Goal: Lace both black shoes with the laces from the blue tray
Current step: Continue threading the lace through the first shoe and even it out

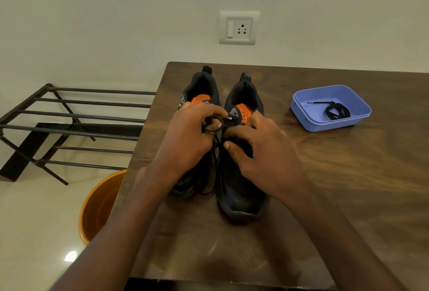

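Left hand (185, 137) fingers (216, 125) curl, pinching a thin black lace (214, 151); right hand (262, 151) fingers (234, 132), half bent, press the black mesh shoe (241, 197) beneath them.

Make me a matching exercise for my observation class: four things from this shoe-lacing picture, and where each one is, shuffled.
Things:
1. spare lace
2. blue tray
3. orange bucket
4. wall socket

Places:
A. on the floor beside the table's left edge
B. on the wall above the shoes
C. coiled inside the tray
D. on the table, right of the shoes

Pairs: 1-C, 2-D, 3-A, 4-B
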The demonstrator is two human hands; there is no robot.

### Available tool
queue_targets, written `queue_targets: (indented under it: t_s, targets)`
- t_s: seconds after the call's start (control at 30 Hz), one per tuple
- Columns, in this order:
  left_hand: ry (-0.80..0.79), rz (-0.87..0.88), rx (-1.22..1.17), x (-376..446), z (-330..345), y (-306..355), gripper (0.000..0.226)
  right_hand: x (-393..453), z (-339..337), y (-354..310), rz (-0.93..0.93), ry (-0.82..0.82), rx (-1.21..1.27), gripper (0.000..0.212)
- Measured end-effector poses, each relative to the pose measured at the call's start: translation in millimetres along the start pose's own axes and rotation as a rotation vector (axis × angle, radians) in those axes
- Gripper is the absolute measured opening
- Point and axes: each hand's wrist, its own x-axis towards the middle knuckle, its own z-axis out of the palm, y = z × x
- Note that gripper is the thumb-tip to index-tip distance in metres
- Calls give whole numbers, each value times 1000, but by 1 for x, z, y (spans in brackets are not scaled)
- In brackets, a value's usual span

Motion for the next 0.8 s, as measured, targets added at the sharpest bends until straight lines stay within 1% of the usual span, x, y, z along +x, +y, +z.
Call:
queue_targets:
  t_s: [0.07,0.13,0.2,0.27,0.3,0.37,0.4,0.47,0.53,0.6,0.63,0.7,0.73,0.8]
  targets:
    - [1,-4,23,0,-1,-1,39,-1,5,-8,34,-43,-54,29]
    - [-29,-2,52,-1,0,-2,41,0,5,-13,73,-13,-41,29]
    - [-34,10,68,-1,1,-3,42,1,1,-13,138,-5,15,27]
    - [-24,19,72,-3,0,-2,43,1,-7,-12,216,-51,142,16]
    - [-12,23,67,-3,-1,-1,45,1,-13,-12,268,-74,247,16]
    - [12,27,54,-3,-3,1,49,0,-28,-10,399,-115,570,23]
    - [14,18,56,-4,-5,1,51,0,-36,-8,460,-121,757,23]
    - [-14,-20,63,-6,-8,2,58,-2,-50,0,529,-110,1058,17]
    - [-63,-78,73,-8,-13,4,66,-2,-63,6,551,-48,1333,14]
    - [-93,-123,110,-11,-21,12,69,-4,-76,9,536,63,1541,12]
    - [-95,-142,104,-11,-25,17,70,-4,-82,9,501,99,1573,11]
    - [-73,-137,3,-11,-32,25,69,-5,-88,8,390,87,1483,10]
    - [-44,-113,-86,-12,-34,29,64,-6,-88,8,323,46,1399,11]
    - [-10,-55,-324,-11,-35,41,44,-8,-87,4,208,-72,1261,12]
